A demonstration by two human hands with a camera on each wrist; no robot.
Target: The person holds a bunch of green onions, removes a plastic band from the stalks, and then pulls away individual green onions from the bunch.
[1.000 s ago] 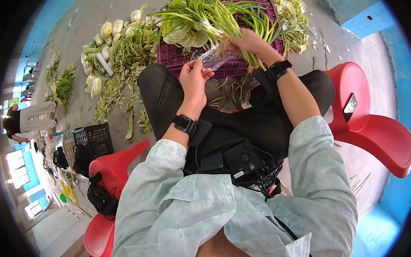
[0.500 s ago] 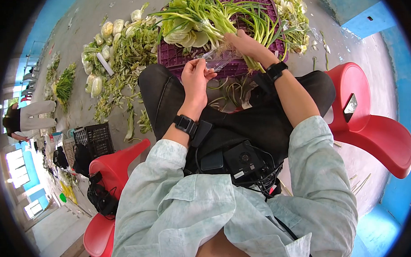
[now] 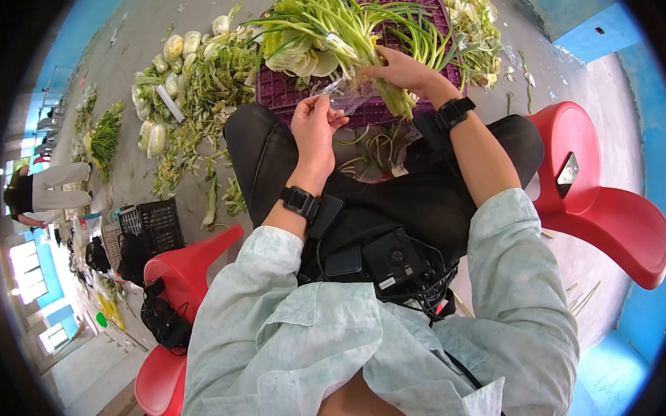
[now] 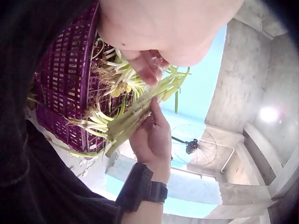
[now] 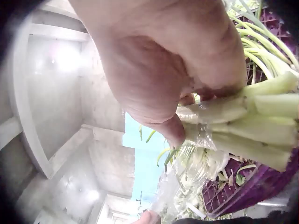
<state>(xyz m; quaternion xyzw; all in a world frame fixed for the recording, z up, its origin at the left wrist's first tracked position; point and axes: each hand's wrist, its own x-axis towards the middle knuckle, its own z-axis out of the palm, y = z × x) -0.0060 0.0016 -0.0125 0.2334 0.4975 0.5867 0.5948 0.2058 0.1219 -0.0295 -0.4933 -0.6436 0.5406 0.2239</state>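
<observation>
My right hand (image 3: 413, 73) grips a bundle of thick pale-green stalks (image 5: 261, 123) with cut ends. Clear plastic film (image 5: 204, 137) wraps partly around them. Across the gap, my left hand (image 3: 316, 131) pinches the loose end of clear film (image 3: 348, 103), stretched toward the bundle. Beneath both hands stands a purple plastic crate (image 3: 289, 108). Spring onions (image 3: 356, 31) with long green leaves lie over it, their rooted white ends (image 4: 105, 77) visible in the left wrist view. A leafy pale-green head (image 3: 302, 59) sits on the crate's left side.
Trimmed leaves (image 3: 211, 87) and wrapped cabbages (image 3: 157, 139) lie on the floor at left; more greens (image 3: 481, 41) are piled right of the crate. Red chairs (image 3: 577, 148) stand on both sides, one bearing a phone (image 3: 568, 172). Another person (image 3: 50, 190) stands far left.
My right hand has shifted over the stalk bundle, its fingers briefly straighter at mid-point, and the bundle's cut end has swung slightly left. My left hand has stayed nearly in place with the film.
</observation>
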